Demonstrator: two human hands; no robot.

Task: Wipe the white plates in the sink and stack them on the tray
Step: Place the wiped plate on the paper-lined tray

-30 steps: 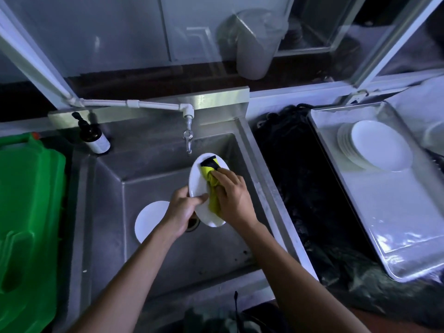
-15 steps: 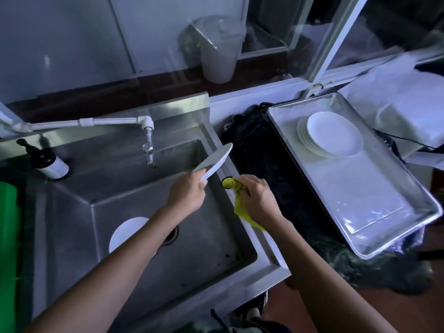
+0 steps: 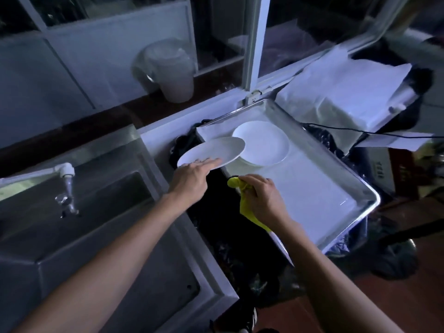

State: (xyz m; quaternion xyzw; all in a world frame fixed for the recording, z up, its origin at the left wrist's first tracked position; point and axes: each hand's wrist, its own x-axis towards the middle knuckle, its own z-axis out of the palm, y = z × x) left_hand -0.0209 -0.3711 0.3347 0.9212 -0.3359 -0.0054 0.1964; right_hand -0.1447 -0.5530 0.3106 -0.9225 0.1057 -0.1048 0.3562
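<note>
My left hand [image 3: 192, 177] holds a white plate [image 3: 213, 151] by its near rim, almost flat, over the gap between sink and tray. The plate's far edge overlaps the stack of white plates [image 3: 264, 145] that sits at the back left of the metal tray [image 3: 341, 188]. My right hand [image 3: 262, 195] grips a bunched yellow cloth [image 3: 247, 207] just above the tray's left edge. The steel sink [image 3: 120, 236] lies at lower left; the plate left in it is out of view.
A white tap [image 3: 64, 174] reaches over the sink from the left. Dark plastic sheeting [image 3: 228, 248] fills the gap between sink and tray. White paper-wrapped bundles [image 3: 343, 92] and a black cable [image 3: 374, 133] lie behind the tray. A window frame and a plastic jug [image 3: 170, 73] stand behind.
My left hand carried the plate from above the sink rightward to the tray's stack and tilted it flatter. My right hand moved right with the cloth. The view swung right.
</note>
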